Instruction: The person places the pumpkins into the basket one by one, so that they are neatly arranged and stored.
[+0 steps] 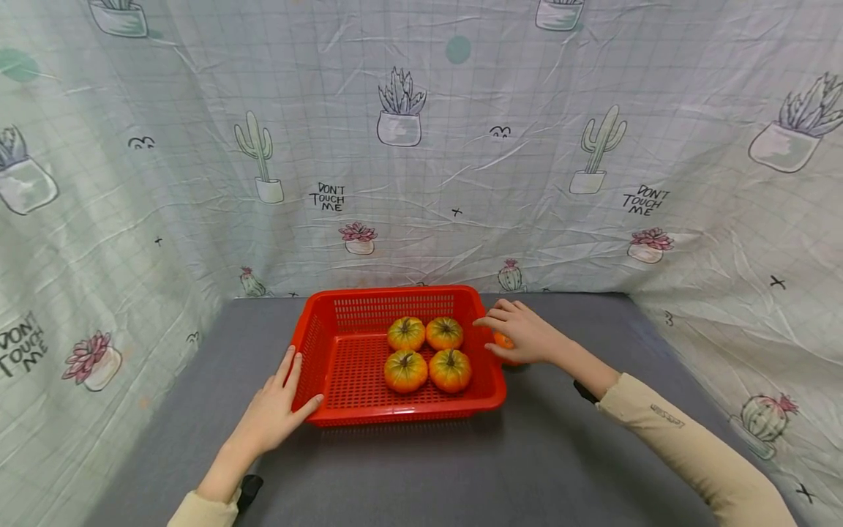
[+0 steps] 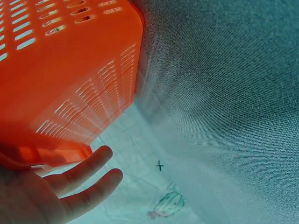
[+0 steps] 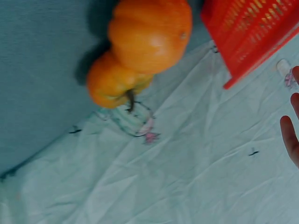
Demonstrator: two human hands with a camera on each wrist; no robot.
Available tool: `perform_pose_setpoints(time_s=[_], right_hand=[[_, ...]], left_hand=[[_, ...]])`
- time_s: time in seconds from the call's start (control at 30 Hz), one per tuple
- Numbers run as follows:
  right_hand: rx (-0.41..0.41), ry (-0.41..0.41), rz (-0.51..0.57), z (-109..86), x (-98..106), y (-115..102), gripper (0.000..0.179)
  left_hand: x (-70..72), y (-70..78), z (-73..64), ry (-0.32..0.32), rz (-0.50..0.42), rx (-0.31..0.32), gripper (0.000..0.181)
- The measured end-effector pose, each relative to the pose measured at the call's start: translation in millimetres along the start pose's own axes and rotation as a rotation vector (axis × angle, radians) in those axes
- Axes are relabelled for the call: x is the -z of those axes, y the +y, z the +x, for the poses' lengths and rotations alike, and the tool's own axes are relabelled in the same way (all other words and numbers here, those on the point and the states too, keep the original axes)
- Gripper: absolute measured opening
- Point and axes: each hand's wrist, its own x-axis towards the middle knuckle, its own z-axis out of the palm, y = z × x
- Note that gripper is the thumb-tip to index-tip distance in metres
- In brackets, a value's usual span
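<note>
A red plastic basket (image 1: 408, 411) with slotted walls sits on the grey table. Several small orange pumpkins (image 1: 405, 371) with green-streaked tops and stems are grouped in its right half. At the left rim rests my left hand (image 1: 273, 410), fingers stretched along the edge and thumb by the front corner. Over the right rim hovers my right hand (image 1: 527, 333), its fingers extended and holding nothing. Beneath that hand an orange pumpkin (image 1: 503, 342) shows partly, outside the basket. The right wrist view reveals two there: a larger pumpkin (image 3: 152, 35) and a stemmed one (image 3: 112, 81) touching it.
A pale cloth (image 1: 454, 168) printed with potted cacti hangs behind the table and along both sides. Grey tabletop (image 1: 421, 476) extends in front of the basket and to its left and right.
</note>
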Motion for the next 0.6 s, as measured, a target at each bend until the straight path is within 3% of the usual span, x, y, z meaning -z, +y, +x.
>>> perform_pose_setpoints(time_s=[0.13,0.4,0.6], right_hand=[[-0.07,0.061,-0.01,-13.7,-8,11,0.033],[-0.289,0.146,0.004,-35.1,-29,32,0.036],[-0.379,0.126,0.036,-41.9,-37,46,0.039]], left_hand=[[0.8,0.2,0.4,-0.001,-0.001,0.0,0.085],[2.2,0.7,1.2,0.006,-0.005,-0.001,0.085],[1.7,1.5,0.4,0.011,-0.008,-0.002,0.084]])
